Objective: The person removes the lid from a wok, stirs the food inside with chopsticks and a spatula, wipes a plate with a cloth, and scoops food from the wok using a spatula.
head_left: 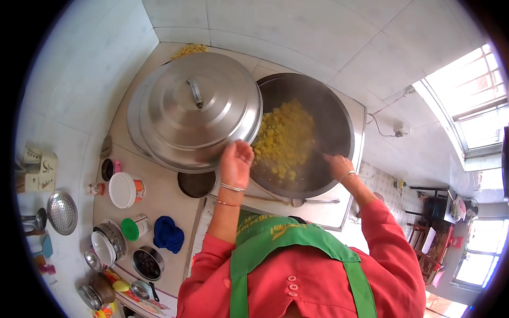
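Observation:
A large dark wok [334, 114] holds yellow chopped food [286, 139], with some steam over it. My right hand [339, 167] is closed at the wok's near right side, round the handle of a utensil whose head is hard to make out. My left hand [237, 159] is raised by the near edge of a big domed metal lid [169, 111], its fingers slightly curled and apart, with nothing in them. The lid lies left of the wok and overlaps its left rim.
A spatula [318, 201] lies along the counter's front edge. Left of me are a dark pan [196, 183], a white tub [123, 190], a green-lidded container [136, 227], a blue cloth [168, 234] and a pot [148, 263]. A strainer [62, 212] hangs on the wall.

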Tool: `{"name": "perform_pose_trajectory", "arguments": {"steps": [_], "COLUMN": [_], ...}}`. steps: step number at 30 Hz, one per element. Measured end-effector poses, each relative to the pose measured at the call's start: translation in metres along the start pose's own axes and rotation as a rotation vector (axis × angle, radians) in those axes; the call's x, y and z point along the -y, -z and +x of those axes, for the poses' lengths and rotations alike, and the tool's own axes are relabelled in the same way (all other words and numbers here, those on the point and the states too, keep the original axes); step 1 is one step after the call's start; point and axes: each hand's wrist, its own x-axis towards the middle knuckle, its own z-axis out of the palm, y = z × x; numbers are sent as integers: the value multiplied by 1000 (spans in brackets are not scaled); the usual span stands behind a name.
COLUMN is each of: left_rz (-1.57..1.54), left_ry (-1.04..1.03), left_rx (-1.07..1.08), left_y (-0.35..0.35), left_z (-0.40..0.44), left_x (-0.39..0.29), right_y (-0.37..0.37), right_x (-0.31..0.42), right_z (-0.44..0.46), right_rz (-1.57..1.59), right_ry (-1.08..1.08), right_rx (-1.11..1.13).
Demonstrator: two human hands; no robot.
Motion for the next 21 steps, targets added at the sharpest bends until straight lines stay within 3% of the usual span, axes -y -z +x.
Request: {"name": "perform_pose_trajectory", "arguments": {"steps": [3,5,6,8,16,18,21], "left_rz": [133,294,294,515,907,1325,1526], "left_ry": [-196,-388,-389,-585,-870,-1140,-1140], "left_rx": [24,81,83,-8,-69,-123,-191], "left_y": [-25,-32,-34,-48,-77,-76,-84], "left_z": [-7,-5,-2,-2,14,24,31], "left_x": [-23,-35,-40,-53,-81,-89,-96], "right_y": [-13,-34,-37,-16,-19,-8,-5], "right_x": [18,29,31,42,64,73,52], "right_z": [9,17,13,-3,9,-13,-21], "right_rz": [117,1,1,109,162,274,255], "right_ry": [-58,43,43,90,42,85,97], "right_rx": [-40,69,67,62,95,36,49]}}
